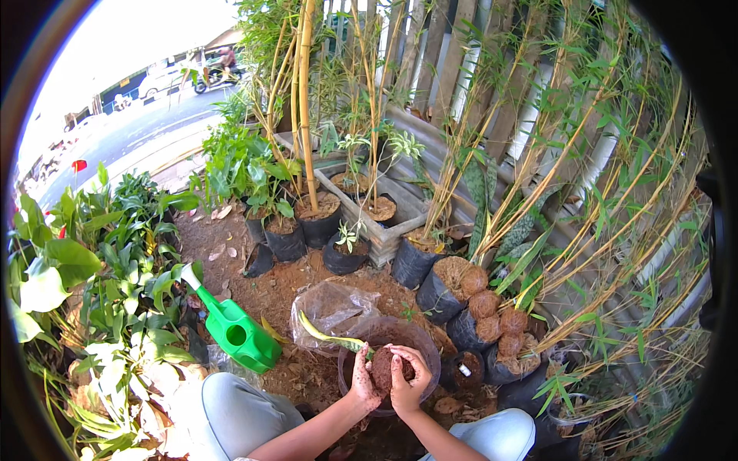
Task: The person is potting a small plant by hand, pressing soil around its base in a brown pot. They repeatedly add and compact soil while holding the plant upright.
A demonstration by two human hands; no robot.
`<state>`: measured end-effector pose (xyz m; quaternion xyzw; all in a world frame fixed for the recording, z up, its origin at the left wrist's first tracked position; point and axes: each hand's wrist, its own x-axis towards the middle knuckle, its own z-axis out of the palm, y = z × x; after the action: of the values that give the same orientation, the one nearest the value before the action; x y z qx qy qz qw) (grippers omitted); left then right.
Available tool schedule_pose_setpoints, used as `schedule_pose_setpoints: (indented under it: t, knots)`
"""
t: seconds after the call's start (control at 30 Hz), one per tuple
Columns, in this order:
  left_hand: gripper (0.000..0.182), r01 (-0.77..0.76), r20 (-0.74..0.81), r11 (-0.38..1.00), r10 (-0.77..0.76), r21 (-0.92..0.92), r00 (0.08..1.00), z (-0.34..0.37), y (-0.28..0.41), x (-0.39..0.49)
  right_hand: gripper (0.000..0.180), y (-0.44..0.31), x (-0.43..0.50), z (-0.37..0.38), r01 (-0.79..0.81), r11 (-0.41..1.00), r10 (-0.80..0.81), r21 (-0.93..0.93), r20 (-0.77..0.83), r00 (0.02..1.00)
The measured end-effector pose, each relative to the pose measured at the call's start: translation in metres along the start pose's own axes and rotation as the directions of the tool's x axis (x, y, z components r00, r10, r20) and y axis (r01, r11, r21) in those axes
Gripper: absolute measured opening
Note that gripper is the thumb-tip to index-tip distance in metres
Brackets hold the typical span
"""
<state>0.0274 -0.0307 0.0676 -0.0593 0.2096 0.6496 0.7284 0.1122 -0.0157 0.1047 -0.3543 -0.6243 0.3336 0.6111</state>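
Between my two palms I hold a rounded ball of damp brown soil (pixel 383 370) above a clear plastic basin (pixel 424 337). My left hand (pixel 362 377) cups its left side, with dirt stuck to the fingers. My right hand (pixel 411 374) curves around its right side and top, the thumb pressed on the front. A sansevieria leaf (pixel 328 336), green with a yellow edge, slants out to the upper left from the ball. Its base is hidden by my left fingers. Behind the basin lies a crumpled clear plastic bag (pixel 331 305).
A green watering can (pixel 245 334) rests on the soil at left. Several coconut-fibre balls (pixel 484 302) sit on black grow bags (pixel 435 297) at right. Beyond are potted plants (pixel 285 236) and a concrete planter (pixel 383 233). Bamboo stems (pixel 542 190) lean in from the right. A road (pixel 155 124) runs behind.
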Motion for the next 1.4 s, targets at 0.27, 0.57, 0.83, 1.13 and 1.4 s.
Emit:
schedule_pose_setpoints:
  t: [0.27,0.57,0.83,1.13,1.4]
  knots:
    - [0.026,0.114,0.238,0.982,-0.076,-0.152,0.968,-0.024,0.009,0.014,0.023,-0.003,-0.001,-0.009,0.359,0.886,-0.263,-0.293,0.320,0.910]
    - [0.024,-0.272,-0.066,0.826,0.347,0.493,0.935,0.002,0.003,0.011,0.031,0.035,-0.016,0.006,-0.696,0.319,0.844,0.643,0.142,0.517]
    - [0.057,-0.578,0.458,0.449,0.355,0.681,0.815,-0.017,0.015,0.022,0.045,0.044,-0.010,-0.007,-0.752,-0.134,0.857,0.646,0.457,0.240]
    - [0.060,-0.426,0.283,0.835,0.339,0.348,0.897,-0.041,0.008,0.035,0.058,0.052,-0.020,-0.008,-0.841,0.054,0.856,0.538,0.408,0.316]
    - [0.056,-0.207,0.083,0.922,0.190,0.326,0.978,-0.071,0.019,0.043,0.068,0.087,-0.021,-0.028,-0.932,0.188,0.951,0.310,0.180,0.252]
